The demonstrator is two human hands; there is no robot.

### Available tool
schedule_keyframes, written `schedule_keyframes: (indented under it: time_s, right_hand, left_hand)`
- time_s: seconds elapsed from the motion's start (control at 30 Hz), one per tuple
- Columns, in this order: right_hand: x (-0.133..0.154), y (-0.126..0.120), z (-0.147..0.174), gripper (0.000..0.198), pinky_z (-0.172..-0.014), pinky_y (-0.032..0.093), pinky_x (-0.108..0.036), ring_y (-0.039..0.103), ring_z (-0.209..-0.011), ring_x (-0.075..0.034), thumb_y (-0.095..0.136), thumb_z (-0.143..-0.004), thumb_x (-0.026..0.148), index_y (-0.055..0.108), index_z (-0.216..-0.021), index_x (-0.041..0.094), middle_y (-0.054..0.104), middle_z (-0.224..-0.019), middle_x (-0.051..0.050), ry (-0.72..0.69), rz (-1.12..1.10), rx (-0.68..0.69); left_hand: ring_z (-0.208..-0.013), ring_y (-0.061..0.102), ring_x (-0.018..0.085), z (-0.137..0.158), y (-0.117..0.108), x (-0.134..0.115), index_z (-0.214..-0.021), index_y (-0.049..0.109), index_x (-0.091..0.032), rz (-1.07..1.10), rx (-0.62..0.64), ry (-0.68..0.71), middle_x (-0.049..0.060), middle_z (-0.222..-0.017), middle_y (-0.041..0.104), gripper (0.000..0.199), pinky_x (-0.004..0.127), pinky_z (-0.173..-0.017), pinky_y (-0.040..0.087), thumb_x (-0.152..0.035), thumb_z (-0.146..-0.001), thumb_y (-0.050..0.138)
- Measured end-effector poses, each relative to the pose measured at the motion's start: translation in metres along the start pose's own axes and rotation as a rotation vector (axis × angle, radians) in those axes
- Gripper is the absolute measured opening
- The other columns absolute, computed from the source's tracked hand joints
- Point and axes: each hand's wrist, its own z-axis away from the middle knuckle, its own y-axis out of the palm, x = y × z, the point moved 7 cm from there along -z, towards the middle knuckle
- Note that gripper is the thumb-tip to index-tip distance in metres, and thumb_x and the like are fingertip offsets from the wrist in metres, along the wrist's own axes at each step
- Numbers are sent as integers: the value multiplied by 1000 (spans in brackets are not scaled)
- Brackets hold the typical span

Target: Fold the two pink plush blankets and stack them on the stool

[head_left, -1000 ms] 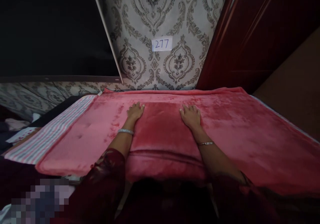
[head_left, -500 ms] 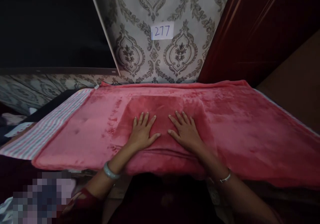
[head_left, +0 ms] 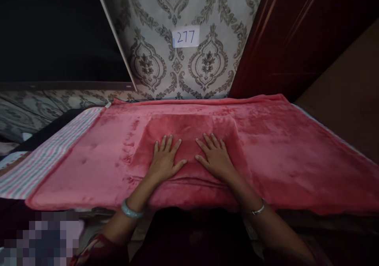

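Note:
A plush pinkish-red blanket (head_left: pixel 284 151) is spread over a surface in front of me. At its middle, a darker rectangular area (head_left: pixel 189 125) of the same pile lies under both palms. My left hand (head_left: pixel 166 157) rests flat there, fingers spread, a pale bangle on its wrist. Mirroring it, my right hand (head_left: pixel 215 155) lies flat with fingers apart and a thin silver bracelet on the wrist. Both thumbs point inward with a gap between them. Just below the hands, a crease (head_left: pixel 189 181) runs across the cloth. Neither hand holds anything.
A striped cloth (head_left: pixel 59 147) extends past the blanket's left edge. Behind stands a patterned wall (head_left: pixel 177 72) with a paper (head_left: pixel 186 36) marked 277. A dark screen (head_left: pixel 59 33) is at upper left, a dark red glossy panel (head_left: pixel 284 40) at upper right.
The whole view has shifted slightly, so the scene sits a little further left. Both hands stay flat and spread on the blanket, with almost no movement against it.

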Motion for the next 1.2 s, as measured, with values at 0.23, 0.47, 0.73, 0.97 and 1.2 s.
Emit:
schedule_keyframes:
  time_s: [0.23,0.47,0.73,0.97,1.2]
  right_hand:
    - [-18,-11,33,55,-122,25,-55,32,-151,-31,42,-103,46,46,-154,26,41,-161,-9,3,23,-1]
    - [-61,-12,103,51,-115,32,-62,29,-152,-32,38,-102,43,52,-149,28,39,-162,-7,149,-24,-146]
    - [-50,-11,115,52,-119,33,-58,27,-153,-29,45,-101,39,50,-151,25,43,-160,-9,10,-130,-251]
    - [-58,6,122,50,-119,37,-53,30,-153,-27,45,-102,37,52,-150,21,48,-157,-10,-4,-232,-361]
    - [-59,1,127,55,-118,37,-58,31,-152,-29,48,-102,33,40,-157,25,46,-157,-11,-72,-288,-412]
  left_hand:
    - [-157,17,36,-2,-3,3,-159,36,-24,25,4,1,15,-169,23,75,62,-123,19,-60,-95,50]
    - [-154,28,35,1,-24,-5,-154,46,-21,71,-41,-5,15,-164,35,64,60,-123,25,-53,-98,46]
    - [-155,23,37,43,-12,-77,-155,43,-37,69,-115,390,4,-166,34,68,64,-122,24,-48,-91,62]
    - [-154,26,35,45,7,-71,-154,44,-39,32,-154,384,1,-165,36,61,60,-122,24,-40,-94,57]
    - [-154,27,36,46,0,-74,-153,47,-35,49,-174,408,5,-164,38,61,60,-122,25,-35,-93,60]
